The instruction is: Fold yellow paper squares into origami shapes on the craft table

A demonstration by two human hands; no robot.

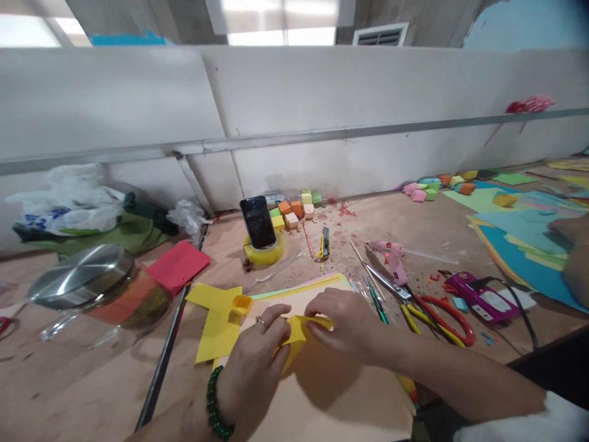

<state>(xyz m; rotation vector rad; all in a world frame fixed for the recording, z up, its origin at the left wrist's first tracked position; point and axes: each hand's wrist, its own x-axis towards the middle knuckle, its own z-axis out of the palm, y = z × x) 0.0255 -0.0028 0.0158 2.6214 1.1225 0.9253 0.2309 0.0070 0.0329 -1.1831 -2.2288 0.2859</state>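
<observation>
Between my two hands is a folded piece of yellow paper (pixel 298 333), held above a stack of pale orange sheets (pixel 354 399). My left hand (pixel 257 356), with a ring and a green bead bracelet, grips its left side. The thumb and fingers of my right hand (pixel 343 319) pinch its right end. Just left of my hands sits a small yellow folded paper box (pixel 242 305), which rests by flat yellow paper pieces (pixel 218 331).
A phone (pixel 258 222) leans on a yellow tape roll (pixel 264 250) behind my hands. Colored paper cubes (pixel 292 212) lie beyond. Scissors (pixel 391 285), a pink glue gun (pixel 391 258) and a purple device (pixel 483 298) are right; a lidded jar (pixel 110 301) is left. Another person's hand (pixel 577 264) is far right.
</observation>
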